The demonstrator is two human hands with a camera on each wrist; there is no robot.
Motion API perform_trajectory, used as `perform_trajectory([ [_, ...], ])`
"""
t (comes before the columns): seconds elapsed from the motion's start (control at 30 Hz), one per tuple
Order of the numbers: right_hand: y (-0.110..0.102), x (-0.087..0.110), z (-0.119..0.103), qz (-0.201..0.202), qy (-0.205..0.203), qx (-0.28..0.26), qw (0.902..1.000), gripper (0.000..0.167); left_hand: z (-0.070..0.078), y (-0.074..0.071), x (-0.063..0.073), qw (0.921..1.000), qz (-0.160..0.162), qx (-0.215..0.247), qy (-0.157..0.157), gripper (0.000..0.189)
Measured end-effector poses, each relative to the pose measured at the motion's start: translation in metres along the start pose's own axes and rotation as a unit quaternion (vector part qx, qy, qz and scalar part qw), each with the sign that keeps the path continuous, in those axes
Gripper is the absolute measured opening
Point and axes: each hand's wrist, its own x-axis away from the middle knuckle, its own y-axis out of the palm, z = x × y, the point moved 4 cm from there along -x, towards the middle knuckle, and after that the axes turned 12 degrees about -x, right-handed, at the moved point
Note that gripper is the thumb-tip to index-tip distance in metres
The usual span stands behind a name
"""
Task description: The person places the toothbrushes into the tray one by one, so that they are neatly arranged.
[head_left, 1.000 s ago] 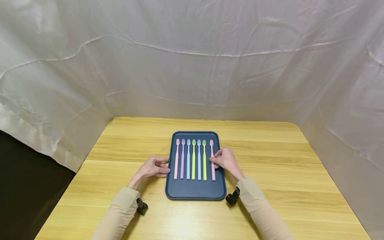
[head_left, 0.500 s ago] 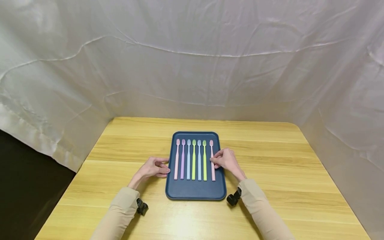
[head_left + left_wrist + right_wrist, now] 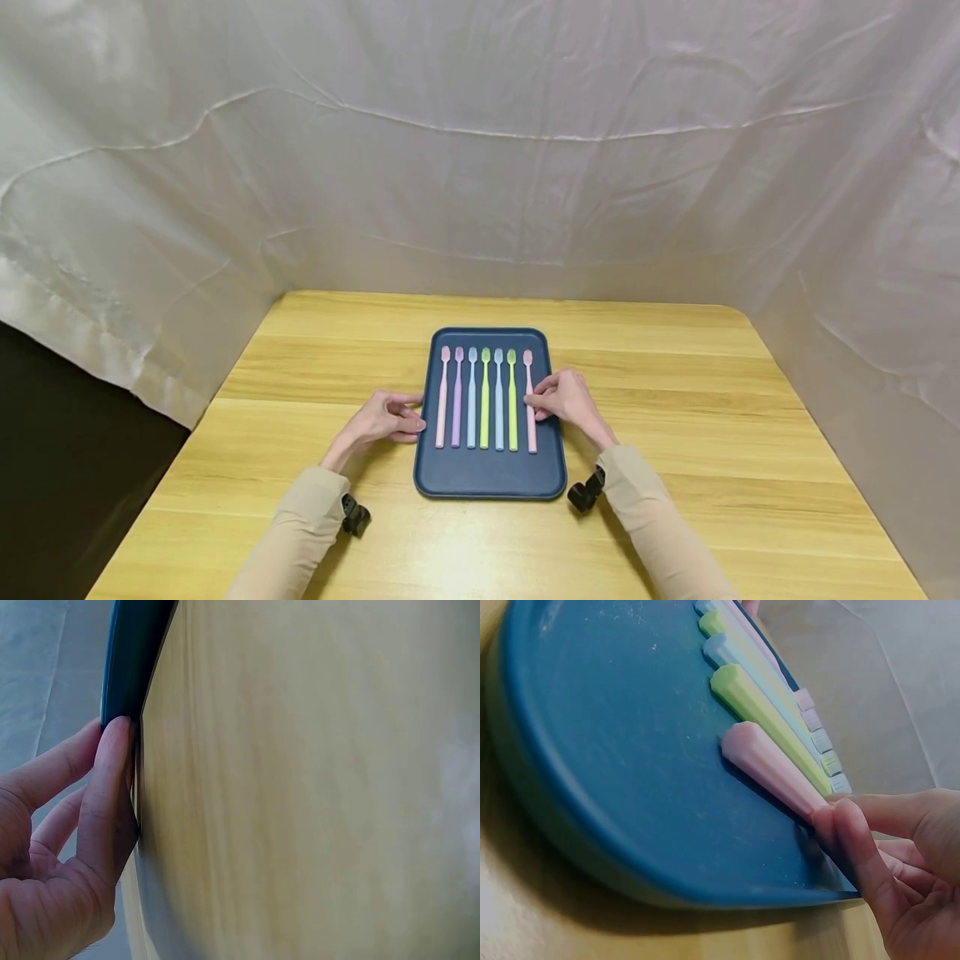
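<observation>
In the head view a dark blue tray lies on the table with a row of toothbrushes, bristle heads at the far end. My right hand pinches the handle of the rightmost pink toothbrush between thumb and finger. That brush lies beside a yellow-green toothbrush, with a gap between them. Thumb and fingertips of my left hand hold the tray's left edge. The left wrist view shows the left hand's fingertips at the tray wall. Close up, the right wrist view shows the pink handle at the fingertips.
Further left lie a blue toothbrush, a green one, a purple one and a second pink one, among others. The wooden table extends around the tray. A pale curtain surrounds the back and sides.
The rightmost pink toothbrush has shifted very slightly left with my right hand's fingers on it. My left hand stays at the tray's edge.
</observation>
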Motion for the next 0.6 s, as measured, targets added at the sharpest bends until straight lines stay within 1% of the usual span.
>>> perform_trajectory([
  [0.27, 0.0002, 0.0007, 0.0014, -0.001, 0.014, -0.016, 0.9998, 0.016, 0.0007, 0.0010, 0.0003, 1.0000, 0.001, -0.003, -0.003, 0.062],
  [0.6, 0.0008, 0.0008, 0.0024, 0.005, 0.009, -0.015, 0.9998, 0.015, 0.0012, 0.0020, 0.0006, 1.0000, 0.001, -0.003, -0.002, 0.063],
])
